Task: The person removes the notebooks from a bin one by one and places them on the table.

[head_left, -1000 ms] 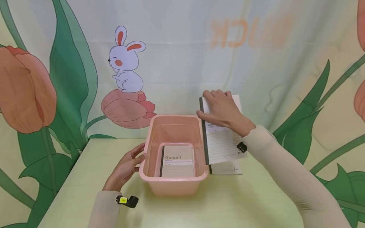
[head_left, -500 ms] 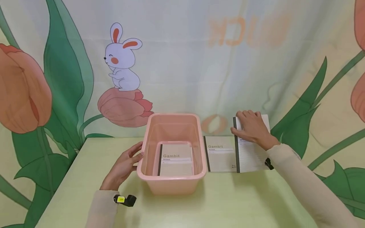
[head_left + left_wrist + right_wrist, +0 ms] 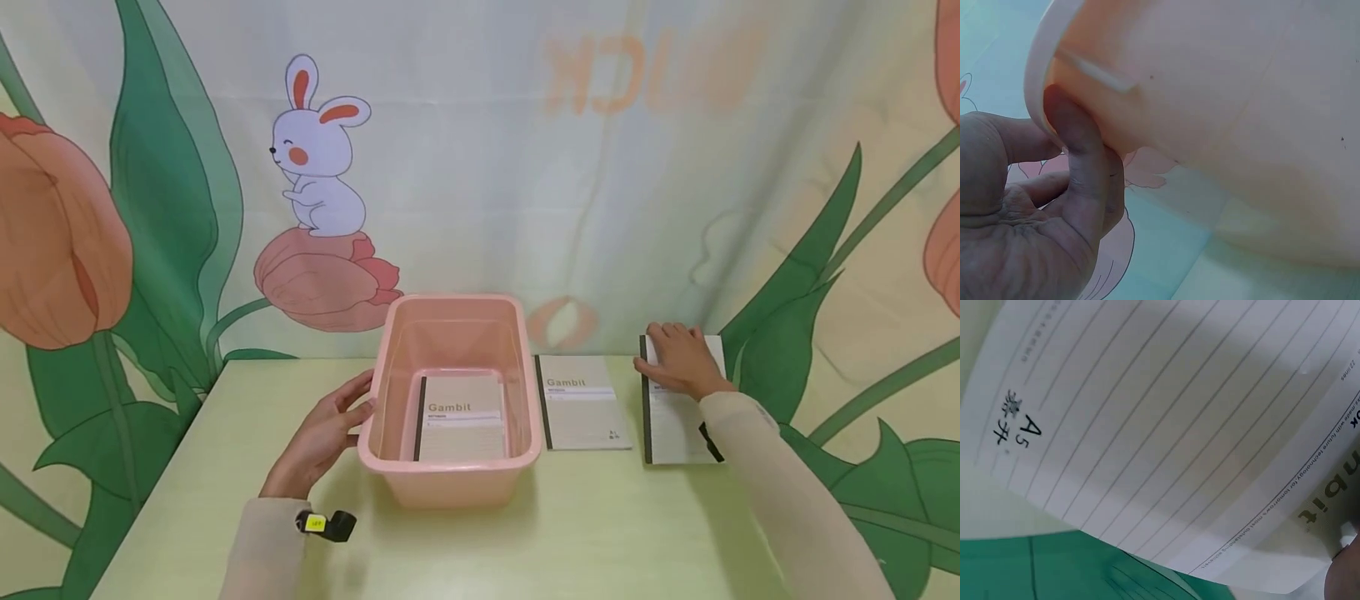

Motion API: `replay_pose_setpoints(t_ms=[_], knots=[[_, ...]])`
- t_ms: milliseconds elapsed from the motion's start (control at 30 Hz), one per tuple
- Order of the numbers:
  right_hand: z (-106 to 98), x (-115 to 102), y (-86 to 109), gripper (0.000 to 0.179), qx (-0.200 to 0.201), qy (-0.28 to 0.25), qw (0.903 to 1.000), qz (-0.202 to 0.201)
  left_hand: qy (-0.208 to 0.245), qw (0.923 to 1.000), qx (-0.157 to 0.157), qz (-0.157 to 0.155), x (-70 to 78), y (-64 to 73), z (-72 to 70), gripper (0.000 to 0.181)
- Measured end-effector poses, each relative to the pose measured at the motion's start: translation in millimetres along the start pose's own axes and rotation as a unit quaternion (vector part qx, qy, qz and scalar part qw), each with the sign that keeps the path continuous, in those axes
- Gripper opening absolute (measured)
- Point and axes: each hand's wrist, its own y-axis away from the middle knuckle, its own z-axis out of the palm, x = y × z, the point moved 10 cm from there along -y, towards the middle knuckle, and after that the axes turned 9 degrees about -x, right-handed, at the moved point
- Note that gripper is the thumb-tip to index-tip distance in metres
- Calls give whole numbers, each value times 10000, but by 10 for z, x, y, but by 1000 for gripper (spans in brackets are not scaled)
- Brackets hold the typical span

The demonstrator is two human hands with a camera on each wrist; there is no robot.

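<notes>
My left hand (image 3: pixel 324 432) grips the left rim of a pink plastic basin (image 3: pixel 457 486), its fingers (image 3: pixel 1082 169) curled under the lip in the left wrist view. A notebook marked Gambit (image 3: pixel 462 429) lies flat inside the basin. To the right of the basin, a second notebook (image 3: pixel 585 417) lies on the table. My right hand (image 3: pixel 682 360) holds a third notebook (image 3: pixel 678 433) by its upper part, further right. That notebook's lined A5 cover (image 3: pixel 1166 425) fills most of the right wrist view; whether it touches the table I cannot tell.
The pale green table (image 3: pixel 600 537) runs back to a hanging curtain (image 3: pixel 480 183) printed with a rabbit and tulips. Wrist cameras sit on both sleeves.
My right hand has carried its notebook rightward and down from beside the basin, uncovering the second notebook. My left hand stays on the basin rim.
</notes>
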Motion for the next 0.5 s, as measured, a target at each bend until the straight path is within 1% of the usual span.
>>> replay_pose_setpoints(t_ms=[100,233,367,500], knots=[[166,68,-30,50,-67,-75,9999,88,5,10000,35,-28,-8,0,-7,61],[300,91,-85,52,-65,-76,9998,149,18,10000,54,-44,-22,-3,-13,61],[341,59,-147,51,-25,-71,9998,178,3,10000,36,-3,-22,-8,-10,62],[362,-12,-208,54,-82,-48,9998,148,17,10000,48,17,-28,-11,-21,62]])
